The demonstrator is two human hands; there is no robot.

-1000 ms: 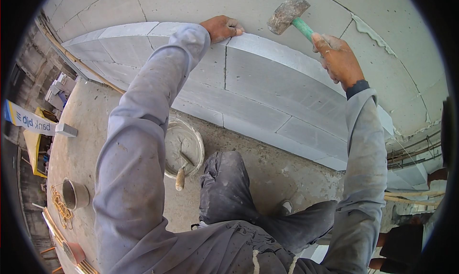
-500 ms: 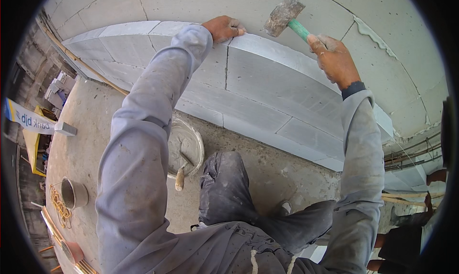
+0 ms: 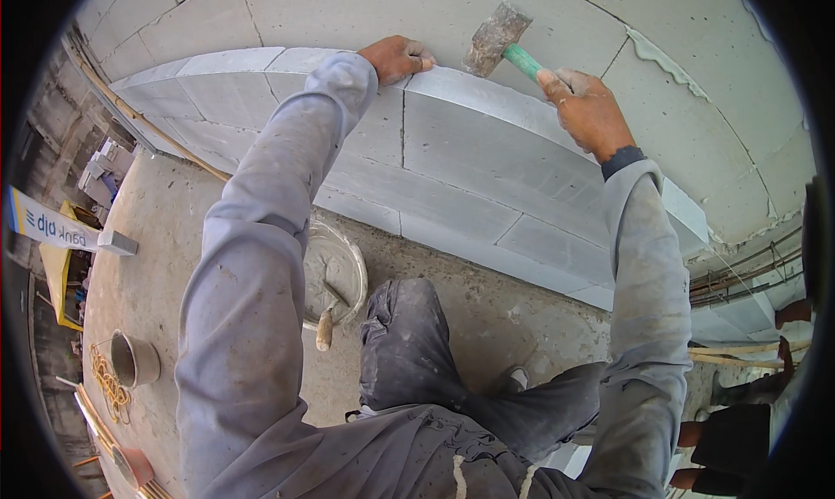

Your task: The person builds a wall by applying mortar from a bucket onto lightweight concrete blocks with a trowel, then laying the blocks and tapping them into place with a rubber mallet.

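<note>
My right hand (image 3: 587, 112) is closed round the green handle of a club hammer (image 3: 497, 38), whose worn, mortar-crusted steel head is raised beside the wall's top edge. Bent over the top of the low wall, my left hand (image 3: 397, 60) grips the edge where two blocks meet. Right of that joint lies a long pale grey aerated concrete block (image 3: 496, 138). Another block (image 3: 348, 81) continues to the left, partly behind my left sleeve. Below, a round bucket of grey mortar (image 3: 357, 260) has a wooden-handled trowel (image 3: 325, 332) across it.
A taller block wall (image 3: 374, 12) rises behind. To the left stand a grey bucket (image 3: 135, 358), a coil of yellow rope (image 3: 109, 381) and a loose block (image 3: 117, 242). At the lower right is another person (image 3: 731, 442), near reinforcing bars (image 3: 748, 277).
The hammer and my right hand have shifted slightly left. My left hand stays at the block joint. The whole view has moved a little.
</note>
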